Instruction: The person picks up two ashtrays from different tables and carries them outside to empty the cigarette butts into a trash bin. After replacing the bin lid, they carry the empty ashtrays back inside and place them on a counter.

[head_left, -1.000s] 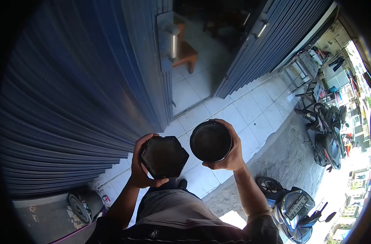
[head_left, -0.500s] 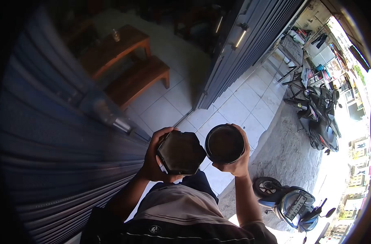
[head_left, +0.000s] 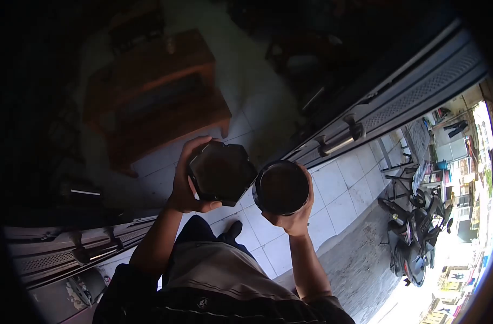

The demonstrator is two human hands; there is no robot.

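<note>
Here, in the head view, the left hand is wrapped around a dark hexagonal container, fingers along its far edge and thumb under its near edge, holding it at chest height. Just beside it, nearly touching, the right hand grips a dark round container from below and behind, fingers curled over its right rim. Both open tops face the camera — the insides look dark and brownish, but what they hold cannot be told. Beyond them, in the shadowed room, stands a wooden table with a wooden bench before it on pale floor tiles. A parked motorcycle sits outside at right — well apart
</note>
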